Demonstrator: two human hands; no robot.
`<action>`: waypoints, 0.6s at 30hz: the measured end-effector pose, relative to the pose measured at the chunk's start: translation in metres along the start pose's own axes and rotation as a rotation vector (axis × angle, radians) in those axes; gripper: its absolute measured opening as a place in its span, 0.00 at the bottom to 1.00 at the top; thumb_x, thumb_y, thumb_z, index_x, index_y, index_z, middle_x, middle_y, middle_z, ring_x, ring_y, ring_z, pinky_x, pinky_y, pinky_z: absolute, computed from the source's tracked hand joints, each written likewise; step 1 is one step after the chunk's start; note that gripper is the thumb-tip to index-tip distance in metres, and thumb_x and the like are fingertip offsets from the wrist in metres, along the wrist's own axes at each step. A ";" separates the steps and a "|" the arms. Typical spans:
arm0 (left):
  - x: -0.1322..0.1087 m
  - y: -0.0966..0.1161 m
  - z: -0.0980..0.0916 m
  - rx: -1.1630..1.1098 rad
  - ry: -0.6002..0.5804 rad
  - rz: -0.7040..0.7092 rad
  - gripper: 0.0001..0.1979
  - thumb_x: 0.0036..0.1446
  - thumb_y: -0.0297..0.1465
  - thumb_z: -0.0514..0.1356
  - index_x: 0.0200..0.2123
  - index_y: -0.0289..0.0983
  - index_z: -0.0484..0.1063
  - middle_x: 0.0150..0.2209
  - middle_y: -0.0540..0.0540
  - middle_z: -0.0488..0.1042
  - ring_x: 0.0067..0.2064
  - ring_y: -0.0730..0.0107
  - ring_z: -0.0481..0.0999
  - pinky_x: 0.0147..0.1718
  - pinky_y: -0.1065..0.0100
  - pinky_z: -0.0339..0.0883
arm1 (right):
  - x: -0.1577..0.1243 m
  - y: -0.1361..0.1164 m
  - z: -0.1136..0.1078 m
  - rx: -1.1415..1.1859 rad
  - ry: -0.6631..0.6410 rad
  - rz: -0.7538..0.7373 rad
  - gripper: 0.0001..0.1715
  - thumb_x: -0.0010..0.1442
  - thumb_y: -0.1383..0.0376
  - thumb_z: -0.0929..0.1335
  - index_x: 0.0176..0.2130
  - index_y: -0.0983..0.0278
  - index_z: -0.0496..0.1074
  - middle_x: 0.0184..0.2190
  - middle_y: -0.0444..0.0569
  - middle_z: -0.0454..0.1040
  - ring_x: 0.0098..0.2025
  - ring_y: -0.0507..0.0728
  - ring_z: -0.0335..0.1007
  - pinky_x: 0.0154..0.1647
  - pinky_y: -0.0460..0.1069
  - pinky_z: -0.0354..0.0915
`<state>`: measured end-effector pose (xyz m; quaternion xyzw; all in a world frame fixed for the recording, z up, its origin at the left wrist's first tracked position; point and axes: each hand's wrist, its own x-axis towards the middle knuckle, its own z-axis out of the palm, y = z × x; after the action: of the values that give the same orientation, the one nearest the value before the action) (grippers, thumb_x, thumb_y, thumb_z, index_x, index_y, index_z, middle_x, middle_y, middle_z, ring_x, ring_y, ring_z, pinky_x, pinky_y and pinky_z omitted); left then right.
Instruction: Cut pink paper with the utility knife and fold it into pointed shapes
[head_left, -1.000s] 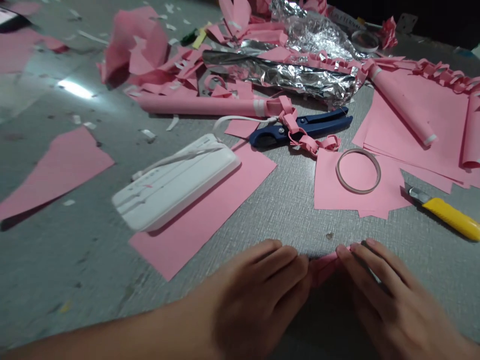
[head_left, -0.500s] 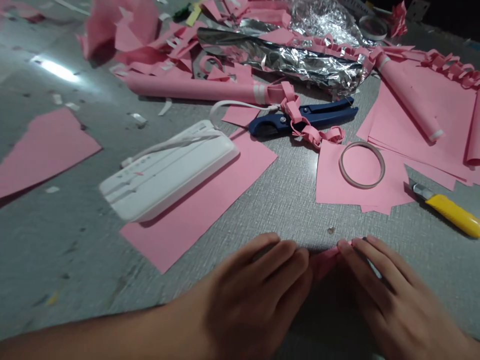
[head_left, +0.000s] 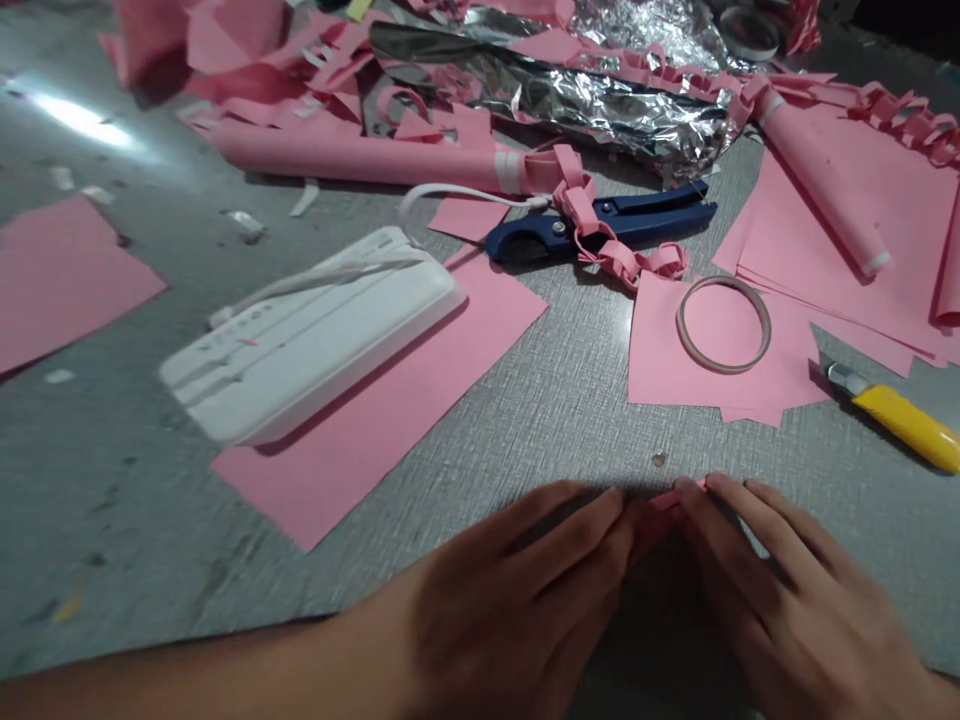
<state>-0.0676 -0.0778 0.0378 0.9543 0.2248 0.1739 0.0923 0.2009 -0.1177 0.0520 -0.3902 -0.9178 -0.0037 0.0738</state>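
Low in the view, my left hand (head_left: 525, 590) and my right hand (head_left: 795, 590) pinch a small piece of pink paper (head_left: 660, 507) between them, close to the table's near side. My fingers are closed on its two ends and cover most of it, so its full shape is hidden. Beyond my hands, a narrow roll of tape (head_left: 681, 335) rests on a pink sheet (head_left: 652, 370). To the right of that sheet lies a yellow box cutter (head_left: 907, 425). Farther off, a pink paper chain (head_left: 622, 262) lies across dark blue scissor-like cutters (head_left: 652, 228).
A white power bank (head_left: 315, 340) with a cable sits on a pink sheet (head_left: 307, 510) at left. Rolled pink paper (head_left: 360, 160), crumpled foil (head_left: 570, 100) and paper scraps fill the far side. Stacked pink sheets (head_left: 825, 210) lie at right under another paper roll (head_left: 825, 180).
My left hand has come slightly nearer my right, and less of the pink paper shows between them. The view has shifted a little, moving the left-side objects leftward.
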 end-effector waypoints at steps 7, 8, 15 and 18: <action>-0.003 0.006 0.002 0.043 0.019 -0.049 0.22 0.79 0.23 0.47 0.62 0.28 0.78 0.62 0.43 0.82 0.65 0.58 0.76 0.67 0.54 0.64 | 0.002 0.003 -0.001 0.035 0.036 -0.021 0.25 0.69 0.74 0.61 0.57 0.73 0.80 0.60 0.59 0.83 0.65 0.68 0.72 0.65 0.61 0.67; -0.002 0.005 0.003 0.044 0.004 -0.040 0.22 0.78 0.23 0.47 0.62 0.28 0.78 0.62 0.43 0.82 0.64 0.58 0.76 0.67 0.55 0.64 | 0.001 0.004 -0.001 0.043 0.045 -0.027 0.25 0.70 0.75 0.60 0.58 0.74 0.79 0.60 0.60 0.82 0.65 0.68 0.72 0.65 0.62 0.66; -0.002 0.004 0.005 0.044 0.046 -0.037 0.21 0.77 0.23 0.49 0.62 0.28 0.78 0.61 0.41 0.82 0.64 0.55 0.76 0.65 0.54 0.65 | 0.005 0.008 -0.002 0.083 0.070 0.001 0.22 0.74 0.75 0.61 0.60 0.72 0.77 0.57 0.57 0.84 0.61 0.66 0.75 0.63 0.60 0.68; -0.001 0.006 0.005 0.080 0.046 -0.025 0.22 0.78 0.24 0.48 0.63 0.28 0.77 0.61 0.41 0.82 0.63 0.55 0.76 0.65 0.55 0.66 | 0.005 0.006 -0.003 0.085 0.063 -0.006 0.21 0.73 0.75 0.61 0.58 0.74 0.77 0.58 0.60 0.83 0.62 0.68 0.74 0.65 0.61 0.68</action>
<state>-0.0636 -0.0842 0.0347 0.9501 0.2454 0.1854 0.0512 0.2017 -0.1103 0.0550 -0.3835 -0.9155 0.0227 0.1192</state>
